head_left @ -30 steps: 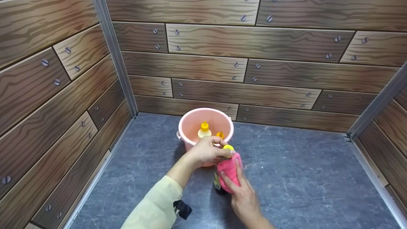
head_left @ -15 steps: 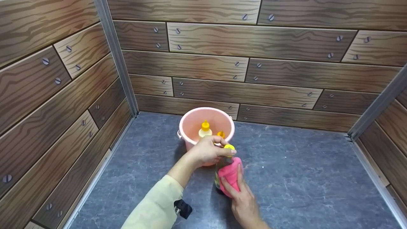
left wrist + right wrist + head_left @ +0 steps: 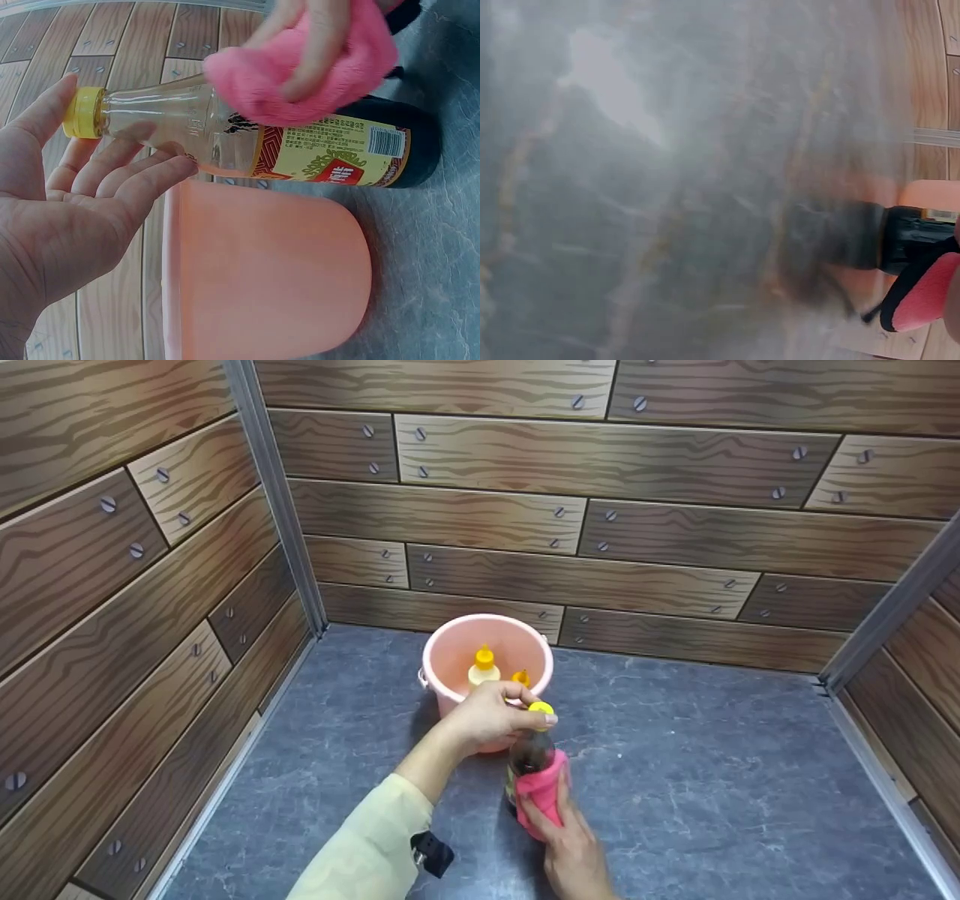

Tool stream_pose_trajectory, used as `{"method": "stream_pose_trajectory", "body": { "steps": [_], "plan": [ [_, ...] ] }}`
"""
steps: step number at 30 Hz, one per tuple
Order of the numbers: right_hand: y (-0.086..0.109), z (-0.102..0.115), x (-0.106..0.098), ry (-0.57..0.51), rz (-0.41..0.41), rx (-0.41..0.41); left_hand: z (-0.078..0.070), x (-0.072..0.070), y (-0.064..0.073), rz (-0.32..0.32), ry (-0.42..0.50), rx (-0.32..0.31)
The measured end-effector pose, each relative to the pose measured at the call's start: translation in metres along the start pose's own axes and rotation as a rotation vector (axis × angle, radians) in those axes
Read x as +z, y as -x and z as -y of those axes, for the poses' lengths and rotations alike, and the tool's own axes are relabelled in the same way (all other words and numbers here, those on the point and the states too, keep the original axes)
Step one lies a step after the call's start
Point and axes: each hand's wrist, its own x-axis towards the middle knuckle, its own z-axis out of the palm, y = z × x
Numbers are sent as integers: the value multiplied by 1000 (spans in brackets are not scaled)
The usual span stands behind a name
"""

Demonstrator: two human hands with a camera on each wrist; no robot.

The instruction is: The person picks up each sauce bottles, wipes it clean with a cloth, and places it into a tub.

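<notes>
My left hand (image 3: 487,716) pinches the yellow cap (image 3: 541,708) of a sauce bottle (image 3: 532,751) standing upright on the grey surface. In the left wrist view the bottle has clear glass at its neck, dark liquid low down and a yellow and red label (image 3: 337,154). My right hand (image 3: 576,844) holds a pink cloth (image 3: 541,799) against the bottle's near right side, about the lower half. The cloth (image 3: 930,292) shows a black edge in the right wrist view, with the bottle's dark base (image 3: 911,240) beside it.
A pink bucket (image 3: 433,660) stands right behind the bottle. Inside it are a squeeze bottle with a yellow nozzle (image 3: 484,658) and another orange-yellow nozzle top (image 3: 521,679). Wood-patterned walls (image 3: 480,517) rise at the back and both sides of the grey surface (image 3: 712,765).
The pink cloth and my right hand have slid down the bottle, from its shoulder toward its lower half, baring the glass below the neck. My left hand stays at the cap.
</notes>
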Motion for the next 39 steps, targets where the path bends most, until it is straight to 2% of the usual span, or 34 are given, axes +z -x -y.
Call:
{"method": "stream_pose_trajectory", "body": {
  "steps": [6, 10, 20, 34, 39],
  "plan": [
    [7, 2, 2, 6, 114, 90, 0, 1, 0, 9, 19, -8],
    [8, 3, 1, -5, 164, 121, 0, 0, 1, 8, 24, -3],
    [12, -1, 4, 10, 193, 107, 2, 0, -1, 9, 26, 9],
    [13, -1, 4, -6, 284, 165, 2, -1, -1, -3, 16, 14],
    [14, -2, 3, -6, 286, 156, 2, -1, -1, -1, 10, 13]
  ]
}}
